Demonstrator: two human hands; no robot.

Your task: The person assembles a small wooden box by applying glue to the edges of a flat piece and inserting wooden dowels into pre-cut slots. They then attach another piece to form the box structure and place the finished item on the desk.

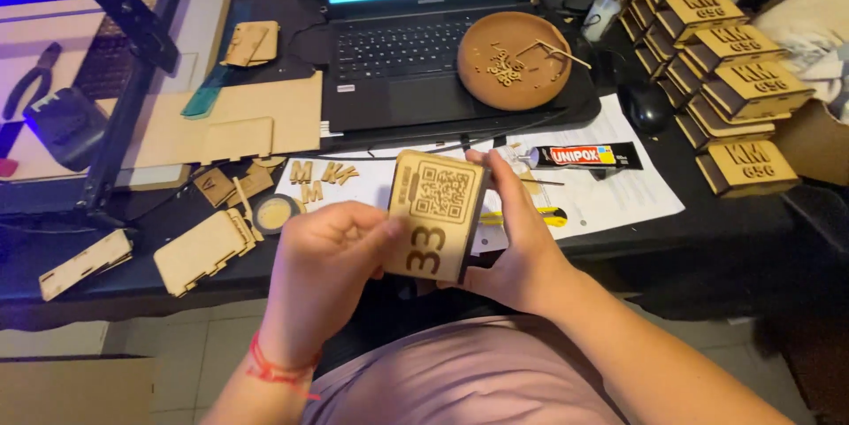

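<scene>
Hidden: the wooden box (435, 215) is showing only its engraved top face and a sliver of its dark right edge; its underside and far side are lying out of sight behind the fingers.
Cut off: the laptop (416, 45) is running off the top edge, so only the lower strip of its screen is showing; the stack of wooden boxes (721, 62) at the right is partly overlapping itself.
Hard to make out: the small pieces lying on the round wooden plate (515, 61) are too small to tell apart (letters or offcuts, it is unclear).
Left hand (323, 270): its grip is closing on the box's left edge, thumb pressing on the top face near the lower corner.
Right hand (517, 239): it is cupping the box's right side, fingertips wrapping over the upper right corner, clenched on it.
Box position: it is being held tilted between both hands, above the near edge of the desk (159, 288) and in front of the laptop.
Nearby: a glue tube (584, 156) is lying on white paper (619, 186) just beyond the right hand; loose wooden letters (320, 176) are lying beyond the left hand.
</scene>
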